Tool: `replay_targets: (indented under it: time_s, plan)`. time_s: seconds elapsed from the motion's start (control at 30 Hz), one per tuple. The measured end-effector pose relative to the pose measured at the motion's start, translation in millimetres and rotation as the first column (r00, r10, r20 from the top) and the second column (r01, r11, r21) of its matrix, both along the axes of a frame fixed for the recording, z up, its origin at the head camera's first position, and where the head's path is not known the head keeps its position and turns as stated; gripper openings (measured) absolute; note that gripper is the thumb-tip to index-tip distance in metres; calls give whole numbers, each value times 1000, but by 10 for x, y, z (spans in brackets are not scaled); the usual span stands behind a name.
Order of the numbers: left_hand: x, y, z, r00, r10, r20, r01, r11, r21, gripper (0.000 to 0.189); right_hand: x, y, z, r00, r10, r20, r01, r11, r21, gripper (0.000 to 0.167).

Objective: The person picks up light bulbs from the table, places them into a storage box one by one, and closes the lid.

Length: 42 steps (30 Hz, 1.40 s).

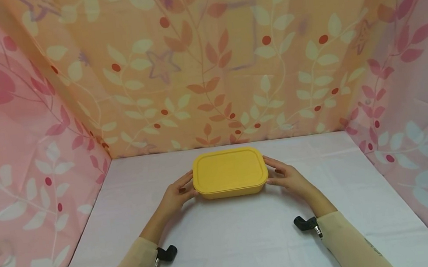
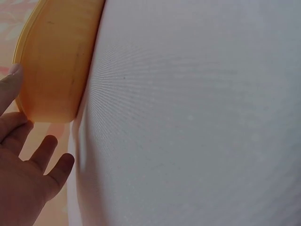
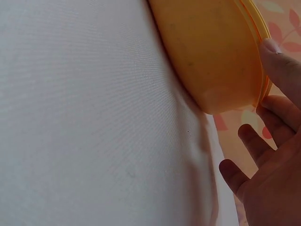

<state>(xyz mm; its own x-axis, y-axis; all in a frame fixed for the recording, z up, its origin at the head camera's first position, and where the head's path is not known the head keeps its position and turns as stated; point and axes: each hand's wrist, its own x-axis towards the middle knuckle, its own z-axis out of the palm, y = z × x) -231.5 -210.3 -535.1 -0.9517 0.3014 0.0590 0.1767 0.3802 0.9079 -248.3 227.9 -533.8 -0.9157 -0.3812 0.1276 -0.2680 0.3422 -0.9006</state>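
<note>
A yellow lidded box (image 1: pixel 230 170), rectangular with rounded corners, rests flat on the white cloth at the middle of the table. Its lid is on, so the inside is hidden. My left hand (image 1: pixel 175 194) holds the left end, thumb and index finger at the lid's rim. In the left wrist view, the other fingers (image 2: pixel 60 169) stay spread away from the box wall. At the opposite end my right hand (image 1: pixel 287 177) grips the rim the same way. Its lower fingers (image 3: pixel 233 175) stand apart from the box in the right wrist view.
White cloth (image 1: pixel 234 245) covers the table. An orange leaf-patterned curtain (image 1: pixel 206 64) hangs behind the box. Pink patterned curtains close in the left side (image 1: pixel 16 173) and the right side (image 1: pixel 415 128). Black wrist cameras sit at the left cuff (image 1: pixel 167 253) and right cuff (image 1: pixel 305 223).
</note>
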Motion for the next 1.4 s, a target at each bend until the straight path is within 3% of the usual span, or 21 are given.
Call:
replay_targets:
  time_s: [0.67, 1.13, 1.4]
  plan:
    - [1, 14, 27, 1000, 2, -2, -2, 999, -46, 73, 10, 29, -7, 1000, -2, -21, 3, 999, 45, 76]
    - [63, 44, 41, 998, 64, -29, -66, 995, -79, 69, 90, 5, 14, 997, -51, -61, 57, 992, 117, 73]
    - [135, 76, 27, 990, 102, -94, -109, 991, -81, 65, 156, -21, -4, 988, -108, -108, 124, 980, 155, 69]
